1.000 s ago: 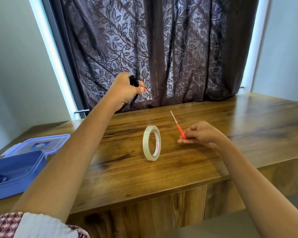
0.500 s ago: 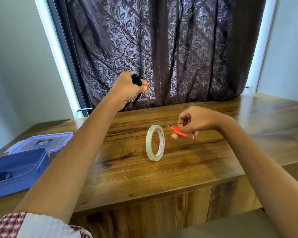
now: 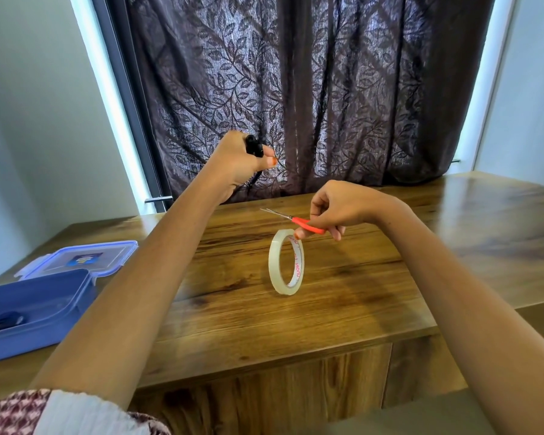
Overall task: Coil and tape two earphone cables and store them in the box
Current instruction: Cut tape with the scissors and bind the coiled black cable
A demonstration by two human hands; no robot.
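My left hand [image 3: 237, 161] is raised above the table's far edge, closed around a black coiled earphone cable [image 3: 253, 149]. A faint strip of clear tape seems to run from it down to the tape roll [image 3: 286, 266], which stands on edge mid-table. My right hand [image 3: 339, 205] holds small red-handled scissors [image 3: 299, 221] just above the roll, blades pointing left. The open blue box [image 3: 38, 312] sits at the left edge with a dark coiled cable [image 3: 2, 321] inside.
The box's clear blue lid [image 3: 82, 260] lies flat behind the box. A dark leaf-patterned curtain [image 3: 311, 89] hangs behind the wooden table [image 3: 374, 293]. The table's front edge is close to me.
My right hand lifted the scissors off the table, turned their blades from upward to leftward, and carried them left to just above the tape roll. My left hand stayed raised with the cable.
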